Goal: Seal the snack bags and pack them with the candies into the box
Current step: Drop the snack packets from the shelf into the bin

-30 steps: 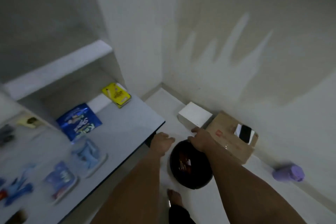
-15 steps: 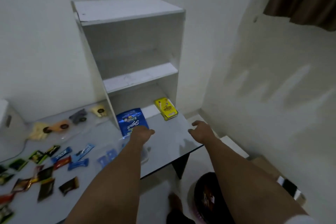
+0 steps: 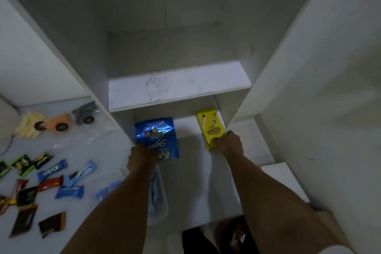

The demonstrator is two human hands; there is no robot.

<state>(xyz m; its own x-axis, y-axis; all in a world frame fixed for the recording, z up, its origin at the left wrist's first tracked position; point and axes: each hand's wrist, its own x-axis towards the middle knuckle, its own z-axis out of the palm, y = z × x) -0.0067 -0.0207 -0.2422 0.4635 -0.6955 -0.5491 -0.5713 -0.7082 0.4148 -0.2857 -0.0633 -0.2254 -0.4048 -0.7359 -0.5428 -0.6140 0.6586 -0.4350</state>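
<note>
Both arms reach forward into the lower compartment of the white shelf unit that stands on the table. The left hand lies on the near edge of the blue snack bag, with its fingers curled over the bag's lower left corner, so it seems to grip it. The right hand is on the near end of the yellow snack box; its fingers appear to bend around the end of the box, though the dim light hides the fingertips.

The two packs lie flat on the table surface under the shelf board, well apart from each other, the blue one on the left and the yellow one near the right wall of the unit.

To the left on the table the wrapped candies are spread out (blue, red, dark and green wrappers), and further back lies a clear bag with toy cars.

In my judgement the step in hand is collecting the snack packs, before any sealing or packing. A packing box is not clearly visible, only a dark round object at the bottom edge. The next move calls for pulling both packs out toward the person, keeping them low under the shelf board, and then checking the opening of the blue bag so it can be closed.
</note>
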